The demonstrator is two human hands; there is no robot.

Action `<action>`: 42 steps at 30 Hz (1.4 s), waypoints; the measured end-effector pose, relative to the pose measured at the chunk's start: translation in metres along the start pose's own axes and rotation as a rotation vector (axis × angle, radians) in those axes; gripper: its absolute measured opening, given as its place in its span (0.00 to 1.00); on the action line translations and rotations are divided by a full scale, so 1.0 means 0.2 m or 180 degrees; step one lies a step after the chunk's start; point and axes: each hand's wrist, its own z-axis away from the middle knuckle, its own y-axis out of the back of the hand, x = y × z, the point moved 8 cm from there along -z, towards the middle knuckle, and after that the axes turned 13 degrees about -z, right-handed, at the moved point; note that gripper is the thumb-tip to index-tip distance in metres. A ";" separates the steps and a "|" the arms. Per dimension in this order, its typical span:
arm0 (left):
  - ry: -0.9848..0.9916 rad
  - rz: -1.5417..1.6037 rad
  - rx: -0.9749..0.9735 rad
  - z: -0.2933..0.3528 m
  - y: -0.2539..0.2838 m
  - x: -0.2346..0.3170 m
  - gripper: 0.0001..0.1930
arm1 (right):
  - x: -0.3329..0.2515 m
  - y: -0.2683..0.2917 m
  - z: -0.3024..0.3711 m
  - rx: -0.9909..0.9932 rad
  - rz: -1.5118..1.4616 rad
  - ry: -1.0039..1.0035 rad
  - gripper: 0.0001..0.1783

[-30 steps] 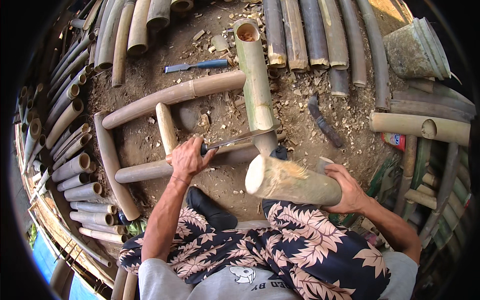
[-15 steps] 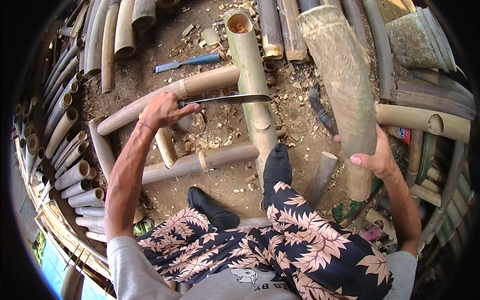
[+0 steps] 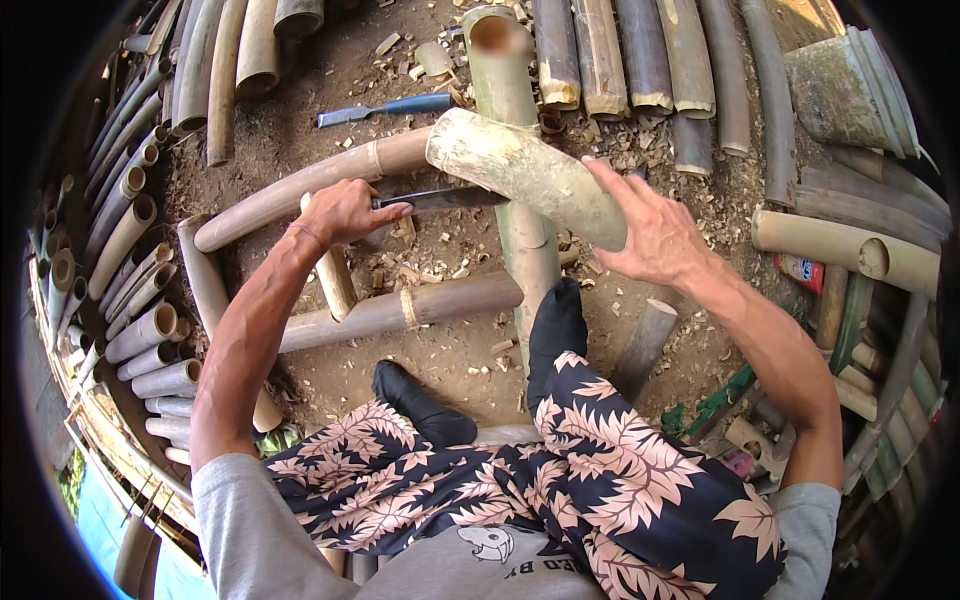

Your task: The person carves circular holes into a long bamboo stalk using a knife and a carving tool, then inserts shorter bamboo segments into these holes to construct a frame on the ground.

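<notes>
Overhead view of a seated person working bamboo on a dirt floor (image 3: 450, 360) strewn with chips. The left hand (image 3: 345, 212) is closed in a full fist around the handle of a dark-bladed knife (image 3: 440, 199), whose blade runs level to the right and meets the underside of a short, pale, mottled bamboo section (image 3: 525, 175). The right hand (image 3: 655, 235) supports this section at its near end, palm against the culm and fingers (image 3: 612, 185) spread wide rather than wrapped around it. The section is held raised and tilted, its cut end up and to the left, above a long green bamboo pole (image 3: 520, 240) that lies along the floor toward the person's dark-socked foot (image 3: 555, 325). Two brown bamboo lengths (image 3: 400, 310) lie crosswise beneath the left forearm. A blue-handled tool (image 3: 385, 108) rests on the floor beyond the knife. Stacked bamboo poles (image 3: 130, 290) line the left edge.
</notes>
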 end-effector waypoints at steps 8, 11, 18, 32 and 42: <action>-0.0081 0.0160 0.0025 0.01 0.02 0.04 0.46 | -0.13 0.35 0.12 0.2502 -0.0562 0.1486 0.58; -0.0052 0.0041 -0.0090 -0.01 -0.04 0.03 0.45 | 0.05 -0.02 0.08 0.0706 -0.0121 0.0811 0.58; -0.0032 0.0100 -0.0140 0.00 -0.04 0.01 0.47 | -0.24 0.63 0.14 0.3172 -0.0694 0.1971 0.50; -0.0246 -0.0120 0.2390 0.52 -0.06 0.17 0.20 | -0.07 0.54 0.28 0.2365 -0.1393 0.1019 0.53; 0.0015 0.0163 0.1188 0.53 -0.22 0.28 0.19 | 0.02 0.30 0.22 0.1343 -0.1285 0.0770 0.56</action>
